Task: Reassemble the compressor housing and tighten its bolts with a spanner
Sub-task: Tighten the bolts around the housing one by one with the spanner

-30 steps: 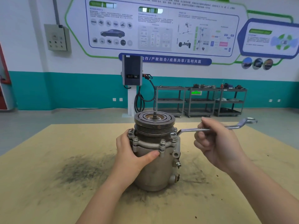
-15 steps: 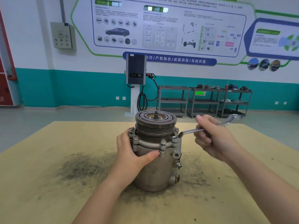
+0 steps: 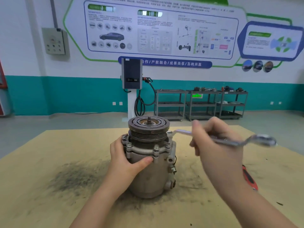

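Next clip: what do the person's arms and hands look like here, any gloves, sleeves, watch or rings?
Both hands are bare: no gloves on the left hand or the right hand. Both forearms are uncovered as far as the frame shows, with no sleeve edge in view. No watch, strap or ring shows on either. The right hand is motion-blurred, so small details there are uncertain.

A blue banner (image 3: 176, 63) on the wall, upper middle of the frame, reads "合作 / 产教融合 / 成果共享 / 互利共赢". Other poster words are too small to read.
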